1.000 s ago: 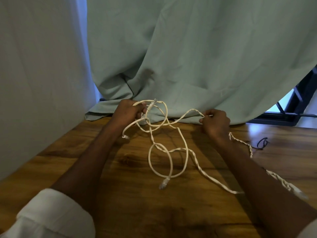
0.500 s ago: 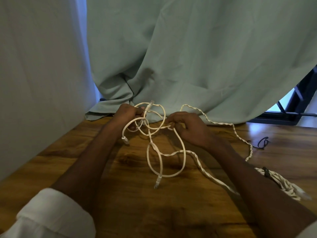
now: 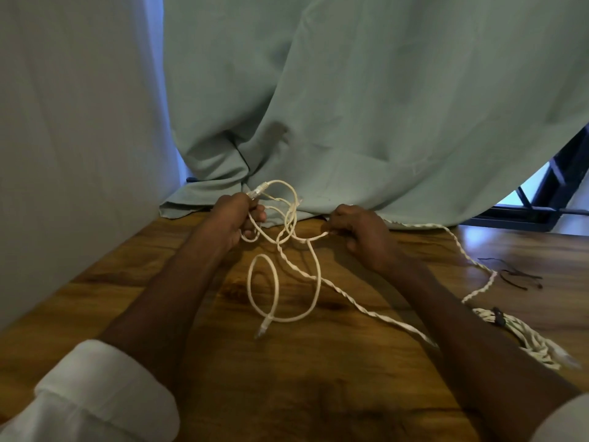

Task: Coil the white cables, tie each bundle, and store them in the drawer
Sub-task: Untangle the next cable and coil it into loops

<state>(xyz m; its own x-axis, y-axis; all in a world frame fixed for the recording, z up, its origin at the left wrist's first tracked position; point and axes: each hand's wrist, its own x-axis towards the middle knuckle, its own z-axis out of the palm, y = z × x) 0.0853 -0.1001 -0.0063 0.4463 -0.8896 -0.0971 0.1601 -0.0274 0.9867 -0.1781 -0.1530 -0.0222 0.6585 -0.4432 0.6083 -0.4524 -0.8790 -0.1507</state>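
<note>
Wooden table (image 3: 223, 393) with strong brown grain, glossy at the far right where window light reflects. Behind it, pale green curtain (image 3: 366, 90) hanging in heavy folds, hem pooled on the table's far edge; at left a lighter, off-white curtain panel (image 3: 70, 138), a thin strip of blue daylight between the two. At far right, dark window frame (image 3: 561, 189) with bright glass beyond. Left hand (image 3: 234, 218) raised just above the table near the curtain hem, fingers curled tight round several loops of white cable (image 3: 280, 282), a pale connector poking up past the knuckles. Right hand (image 3: 363, 232) level with it and apart, fingers curled, thumb and forefinger pinching a strand stretched between both hands. Below, slack loops drooping onto the wood, a free plug end lying between the forearms. Twisted length running right across the table, under the right forearm. At the right edge, tied cable bundle (image 3: 522, 336) flat on the table, a dark tie round it. Near it, thin black ties (image 3: 516, 277) loose on the wood. Rolled white sleeves (image 3: 105, 400) at bottom corners.
</note>
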